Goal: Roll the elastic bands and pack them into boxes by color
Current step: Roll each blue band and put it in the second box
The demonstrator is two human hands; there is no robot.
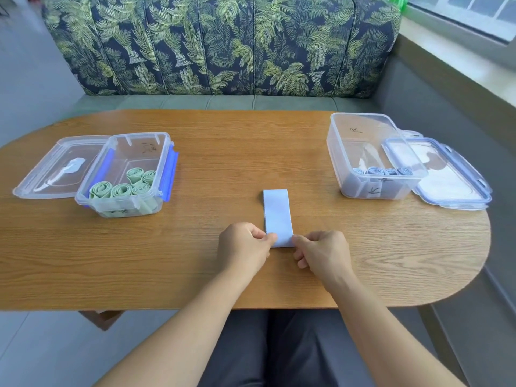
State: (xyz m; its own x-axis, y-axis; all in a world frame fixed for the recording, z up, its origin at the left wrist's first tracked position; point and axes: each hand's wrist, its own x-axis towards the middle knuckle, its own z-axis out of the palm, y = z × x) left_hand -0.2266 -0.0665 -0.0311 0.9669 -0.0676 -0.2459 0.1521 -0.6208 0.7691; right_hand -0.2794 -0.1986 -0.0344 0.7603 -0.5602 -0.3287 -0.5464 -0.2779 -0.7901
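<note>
Two hands are on the job here: your left hand (243,245) and right hand (321,252) each pinch a near corner of the blue band (277,213), fingers curled tight, in the lower centre of the frame. The band lies flat on the tabletop (195,269), running straight away from you toward mid-frame, with no turn wound yet as far as I can tell.

Watch the first turn. If one hand rolls ahead of the other, the coil will likely run crooked and come out as a cone, which would sit badly among the others. Start too loosely and the stretchy cloth will probably spring open the moment you let go. Nothing holds down the far end either, so a pull toward you could drag the whole strip instead of winding it.

Mind the sorting too. The green rolls (120,189) fill the left box (134,152) at mid-left; the blue rolls (377,171) stand in the right box (360,135) at mid-right, so this one belongs there. A lid (452,185) overlaps that box's right side in this view, and a careless reach could knock it.

As for the band itself: it is pale blue, matte, and evenly wide. It has straight long edges and a square far end. It looks smooth and unwrinkled, and soft enough to coil readily. Whether it is a single layer or a flattened loop, I cannot tell.
</note>
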